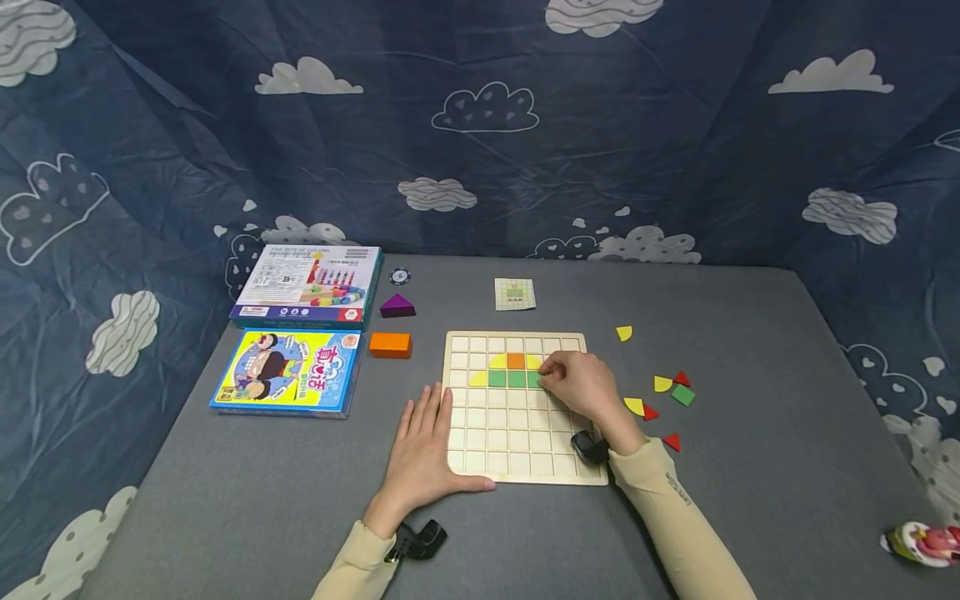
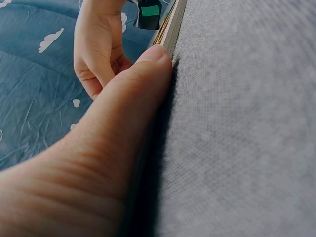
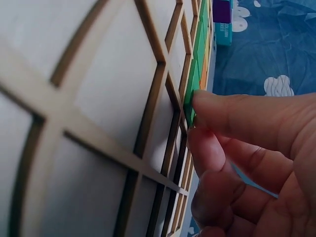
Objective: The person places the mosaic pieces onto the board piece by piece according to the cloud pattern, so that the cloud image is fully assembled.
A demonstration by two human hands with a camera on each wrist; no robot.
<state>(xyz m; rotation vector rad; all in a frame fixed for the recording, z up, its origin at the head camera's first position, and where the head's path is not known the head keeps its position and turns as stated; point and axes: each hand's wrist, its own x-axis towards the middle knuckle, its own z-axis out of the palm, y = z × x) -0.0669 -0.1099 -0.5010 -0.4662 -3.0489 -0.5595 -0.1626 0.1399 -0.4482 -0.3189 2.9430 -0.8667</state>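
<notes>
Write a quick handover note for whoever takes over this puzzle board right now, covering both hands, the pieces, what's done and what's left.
Left hand: flat, fingers straight, steadying the wooden grid board at its left edge.
Right hand: pinching a green square piece at a cell in the board's third row.
Done: orange square with yellow curved pieces beside it; green squares below.
Left: most cells are empty. Loose yellow, red and green pieces lie to the right of the board; pattern card lies behind it.

Bare table (image 1: 750,333) right of loose pieces (image 1: 660,396), boxes (image 1: 300,333) crowding left
</notes>
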